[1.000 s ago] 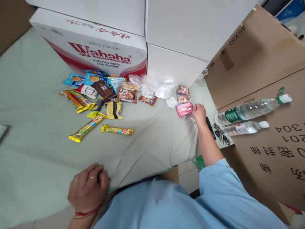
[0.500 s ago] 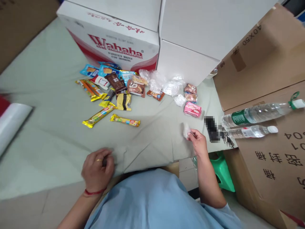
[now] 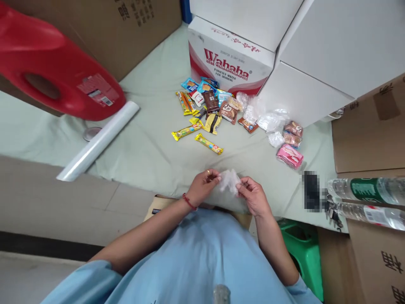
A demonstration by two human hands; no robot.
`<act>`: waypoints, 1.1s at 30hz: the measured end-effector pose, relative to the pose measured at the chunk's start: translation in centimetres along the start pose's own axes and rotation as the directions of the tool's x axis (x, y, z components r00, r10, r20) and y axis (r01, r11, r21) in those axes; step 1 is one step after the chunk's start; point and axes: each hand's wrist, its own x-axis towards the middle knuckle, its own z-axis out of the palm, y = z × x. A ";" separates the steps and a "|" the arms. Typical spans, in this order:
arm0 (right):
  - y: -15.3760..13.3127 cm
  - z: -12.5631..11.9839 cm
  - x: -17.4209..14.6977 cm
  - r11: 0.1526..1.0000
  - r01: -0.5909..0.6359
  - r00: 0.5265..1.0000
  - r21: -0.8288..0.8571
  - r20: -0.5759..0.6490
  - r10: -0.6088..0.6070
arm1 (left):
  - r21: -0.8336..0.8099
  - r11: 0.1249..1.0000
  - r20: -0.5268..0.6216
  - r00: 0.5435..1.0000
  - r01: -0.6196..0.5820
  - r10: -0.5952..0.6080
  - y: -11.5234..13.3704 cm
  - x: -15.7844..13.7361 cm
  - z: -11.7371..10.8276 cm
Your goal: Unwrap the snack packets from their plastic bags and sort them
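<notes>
A crumpled clear plastic bag (image 3: 229, 181) is stretched between my two hands, just above the near edge of the cloth-covered table. My left hand (image 3: 204, 185), with a ring and a red wrist cord, pinches its left side. On the other side, the fingers of my right hand (image 3: 253, 194) are closed on the bag. Beyond them lie two yellow snack bars (image 3: 209, 144) and a heap of wrapped snacks (image 3: 210, 101). More clear plastic bags (image 3: 274, 120) lie right of the heap, beside a pink packet (image 3: 289, 156) and small brown packets (image 3: 292, 128).
A white Wahaha carton (image 3: 230, 63) stands behind the snacks. At left are a red jug (image 3: 79, 84) and a white roll (image 3: 99, 141). Two plastic bottles (image 3: 386, 188), keys (image 3: 333, 217) and a blurred dark object (image 3: 311, 192) lie right. A green stool (image 3: 305, 245) stands below.
My left hand has come right and taken hold of the bag that was in my right hand alone. The bag is now spread wider. The view has swung left, showing the red jug and roll.
</notes>
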 end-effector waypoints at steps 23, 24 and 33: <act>1.5 2.7 1.7 0.987 0.151 0.988 -0.057 -0.004 -0.152 | -0.127 0.984 -0.181 0.972 0.127 -0.148 0.3 -0.1 -1.2; 1.4 1.8 1.8 0.992 0.124 0.992 0.015 -0.020 -0.123 | -0.141 0.980 -0.184 0.969 0.140 -0.165 0.2 -0.1 -1.4; 1.1 -2.1 1.1 0.900 -0.128 0.992 0.416 0.052 0.117 | -0.288 0.936 -0.012 0.977 0.201 -0.213 -0.2 -0.3 -1.2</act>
